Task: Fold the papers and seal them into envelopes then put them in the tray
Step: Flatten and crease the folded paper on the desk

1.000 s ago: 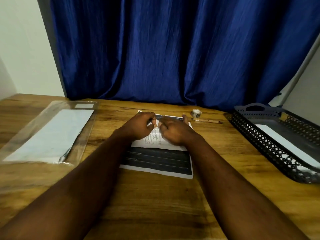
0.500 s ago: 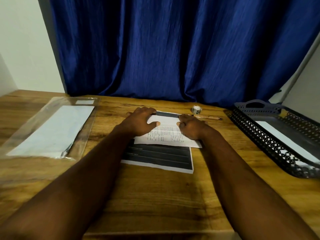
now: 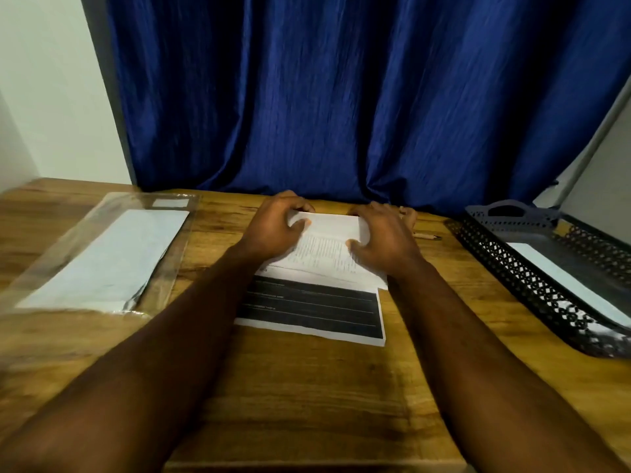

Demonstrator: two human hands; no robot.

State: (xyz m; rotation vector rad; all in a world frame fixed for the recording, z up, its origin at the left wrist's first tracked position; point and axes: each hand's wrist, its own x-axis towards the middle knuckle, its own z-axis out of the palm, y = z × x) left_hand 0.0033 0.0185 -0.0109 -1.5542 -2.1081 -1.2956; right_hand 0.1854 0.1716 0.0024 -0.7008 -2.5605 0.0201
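Table [image 3: 307, 397]: wood, carries everything.
Plastic sleeve [image 3: 129, 202], left: white envelopes [image 3: 109, 261] inside.
Tray [image 3: 512, 271], right: one sealed envelope [image 3: 560, 278] lies in it.
Paper stack [image 3: 314, 312], centre: top sheet [image 3: 324, 247] folded over onto far half.
Left hand [image 3: 273, 223], right hand [image 3: 382, 240]: fingers curled over sheet's far corners, thumbs on top, gripping it.
Pencil [image 3: 426, 236]: just beside right hand.
Risk: uneven pull skews crease; sheet beneath may drag along.
Hidden: fingertips behind fold. Print unreadable. Tray cut off at frame edge.
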